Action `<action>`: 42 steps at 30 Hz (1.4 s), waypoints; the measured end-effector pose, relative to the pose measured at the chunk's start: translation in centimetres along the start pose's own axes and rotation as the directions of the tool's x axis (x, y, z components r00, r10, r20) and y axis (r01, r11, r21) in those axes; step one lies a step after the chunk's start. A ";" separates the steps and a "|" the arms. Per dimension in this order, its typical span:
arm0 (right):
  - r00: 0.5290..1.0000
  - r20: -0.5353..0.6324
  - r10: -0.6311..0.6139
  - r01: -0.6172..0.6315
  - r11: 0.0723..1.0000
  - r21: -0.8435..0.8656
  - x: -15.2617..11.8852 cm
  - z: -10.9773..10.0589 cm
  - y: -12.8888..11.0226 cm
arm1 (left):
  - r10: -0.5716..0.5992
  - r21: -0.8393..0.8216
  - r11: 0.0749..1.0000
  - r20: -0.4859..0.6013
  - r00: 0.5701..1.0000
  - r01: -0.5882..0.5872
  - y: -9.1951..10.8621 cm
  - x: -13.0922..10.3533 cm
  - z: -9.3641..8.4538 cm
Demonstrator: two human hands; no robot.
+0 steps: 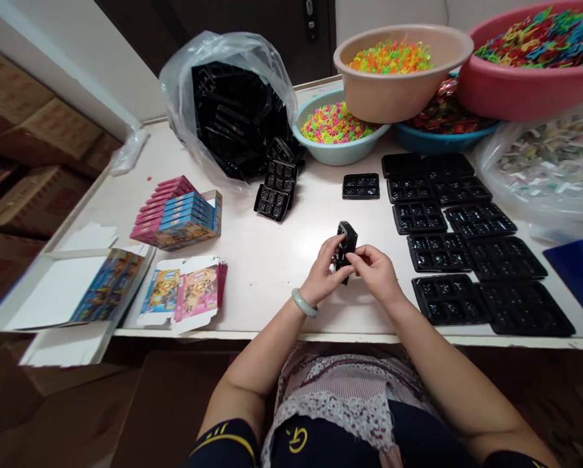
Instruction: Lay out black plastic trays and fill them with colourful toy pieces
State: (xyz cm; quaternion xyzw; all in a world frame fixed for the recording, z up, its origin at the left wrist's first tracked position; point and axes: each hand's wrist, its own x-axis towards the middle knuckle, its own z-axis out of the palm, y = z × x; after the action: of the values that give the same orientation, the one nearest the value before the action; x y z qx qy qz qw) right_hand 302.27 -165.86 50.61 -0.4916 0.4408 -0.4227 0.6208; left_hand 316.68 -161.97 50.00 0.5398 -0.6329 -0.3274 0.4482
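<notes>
Near the front middle of the table, my left hand [324, 268] grips a black plastic tray [348, 242], which is tilted up on its edge. It may be a small stack; I cannot tell. My right hand [375, 272] pinches the same tray at its lower right side. Behind my hands lies a single black compartment tray [361, 186], flat on the table. To the right, several more black trays [441, 252] are laid out in two columns. A short leaning pile of trays [277, 188] sits to the left, by the mouth of a plastic bag [174, 91] full of them.
Basins stand at the back: a pale blue one [340, 155], a peach one [398, 91], a teal one [447, 140] and a pink one [530, 91], holding small colourful pieces. Boxes [184, 218] and flat cartons [196, 292] occupy the left. A blue bin [581, 273] is far right.
</notes>
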 end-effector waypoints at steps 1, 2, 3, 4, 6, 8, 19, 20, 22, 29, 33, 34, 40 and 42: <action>1.000 0.004 0.024 -0.024 1.000 0.015 -0.1 0.1 -0.1 | -0.029 -0.057 0.998 0.007 1.000 0.029 0.0 0.1 0.0; 0.999 0.006 0.050 -0.050 0.998 0.035 -0.2 0.1 -0.1 | -0.044 -0.103 0.994 0.016 0.999 0.045 0.0 0.1 -0.1; 0.997 0.009 0.074 -0.075 0.996 0.056 -0.3 0.2 -0.2 | -0.046 -0.136 0.989 0.029 0.999 0.050 0.0 0.1 -0.3; 0.995 0.017 0.097 -0.098 0.992 0.078 -0.5 0.4 -0.1 | -0.041 -0.160 0.986 0.045 0.998 0.047 0.1 0.2 -0.5; 0.991 0.040 0.130 -0.134 0.983 0.125 -0.7 0.8 0.1 | -0.027 -0.192 0.981 0.070 0.997 0.040 0.3 0.1 -1.0; 0.986 0.066 0.153 -0.162 0.970 0.178 -1.0 1.2 0.4 | -0.024 -0.217 0.975 0.073 0.997 0.039 0.4 -0.1 -1.5; 0.966 -0.085 0.243 -0.192 0.900 0.392 1.9 -1.9 2.9 | -0.212 -0.377 0.925 -0.391 0.896 0.054 -4.6 -1.8 -9.1; 0.957 -0.120 0.262 -0.193 0.891 0.411 3.2 -2.2 3.0 | -0.208 -0.386 0.920 -0.350 0.913 0.062 -4.5 -1.9 -9.0; 0.930 -0.167 0.328 -0.229 0.869 0.438 5.4 -2.6 3.1 | -0.194 -0.403 0.912 -0.260 0.946 0.077 -3.9 -2.0 -8.1; 0.951 0.138 0.278 -0.296 0.944 0.142 0.5 -2.2 1.0 | -0.054 -0.111 0.992 0.045 0.998 0.059 -1.1 -2.6 -2.9; 0.996 0.013 0.091 -0.092 0.993 0.068 -3.1 -0.3 0.0 | 0.080 0.071 0.994 0.022 0.997 -0.081 -0.2 -2.5 -1.1; 0.996 -0.020 0.089 -0.088 0.994 0.069 -3.3 -0.1 -0.1 | 0.097 0.117 0.988 0.011 0.995 -0.098 -0.1 -2.5 -0.9; 0.990 -0.003 0.138 -0.136 0.982 0.134 -3.1 -1.1 0.3 | 0.152 0.231 0.961 0.028 0.988 -0.155 0.5 -2.9 -0.3; 0.990 0.024 0.142 -0.144 0.976 0.164 -3.1 -1.4 0.3 | 0.166 0.222 0.961 0.029 0.986 -0.168 0.7 -3.1 0.0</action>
State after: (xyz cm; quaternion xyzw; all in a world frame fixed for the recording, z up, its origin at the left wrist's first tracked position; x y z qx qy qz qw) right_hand 300.18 -163.15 50.50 -0.4079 0.4349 -0.4090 0.6908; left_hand 316.48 -158.83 49.93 0.5298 -0.7112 -0.2180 0.4075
